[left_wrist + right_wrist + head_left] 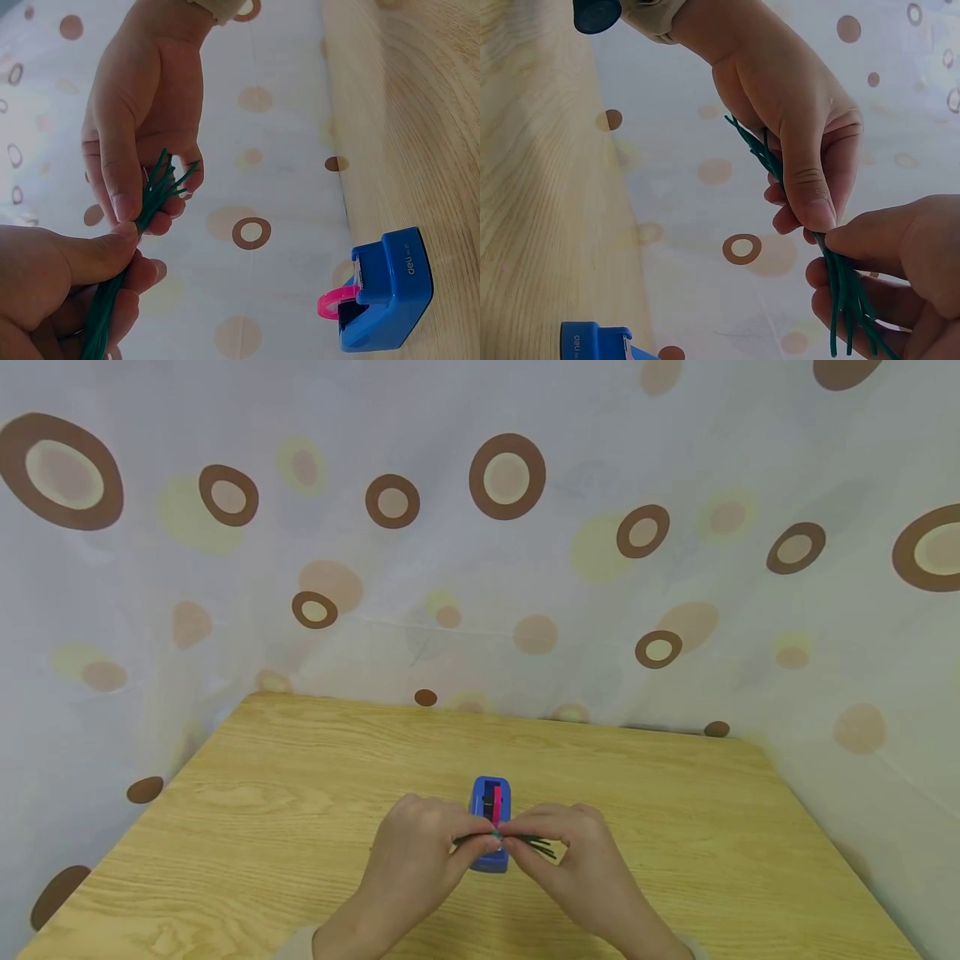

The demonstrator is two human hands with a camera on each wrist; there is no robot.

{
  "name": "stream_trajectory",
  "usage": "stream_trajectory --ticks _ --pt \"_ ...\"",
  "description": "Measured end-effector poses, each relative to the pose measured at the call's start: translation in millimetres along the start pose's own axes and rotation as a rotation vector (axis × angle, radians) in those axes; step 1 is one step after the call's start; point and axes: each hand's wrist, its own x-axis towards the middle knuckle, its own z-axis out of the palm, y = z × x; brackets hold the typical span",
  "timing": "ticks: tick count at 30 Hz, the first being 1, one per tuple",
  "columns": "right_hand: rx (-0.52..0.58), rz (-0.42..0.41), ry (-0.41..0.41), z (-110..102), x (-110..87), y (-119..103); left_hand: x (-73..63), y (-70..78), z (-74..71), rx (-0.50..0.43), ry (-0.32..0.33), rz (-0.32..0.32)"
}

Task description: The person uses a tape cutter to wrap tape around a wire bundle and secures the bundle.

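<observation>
A bundle of thin green strands (101,319) is held level between both hands, above the table. My left hand (416,852) pinches it between thumb and fingers. The right hand (573,860) grips it just beside the left, thumb tips nearly meeting in the head view. Loose ends of the bundle (844,296) fan out past the right hand in the right wrist view, and others stick out past the left. Behind and below the hands stands a blue tape dispenser (491,865) carrying a pink tape roll (497,802). The hands hide its middle in the head view.
The wooden table (300,777) reaches back to a pale curtain (450,552) printed with brown and beige spots. The curtain also hangs along both sides. A dark object (596,15) shows near the left sleeve in the right wrist view.
</observation>
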Motion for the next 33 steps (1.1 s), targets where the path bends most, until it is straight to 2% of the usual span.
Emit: stream_trajectory --ticks 6,11,23,28,33 --pt "-0.082 0.073 0.020 0.3 -2.2 -0.3 0.1 0.6 0.0 -0.010 0.012 0.005" --pt "-0.091 0.039 0.021 1.2 -2.0 1.1 -0.2 1.0 0.1 -0.002 0.017 0.007" --pt "-0.129 0.009 0.042 1.8 -1.8 2.0 0.0 -0.3 2.0 0.028 0.081 0.080" --pt "-0.148 -0.047 0.073 2.2 -1.6 2.5 0.8 -0.9 2.6 0.039 0.101 0.095" --pt "-0.119 -0.086 0.088 3.2 -1.8 2.9 0.7 -0.6 2.4 0.040 0.106 0.086"
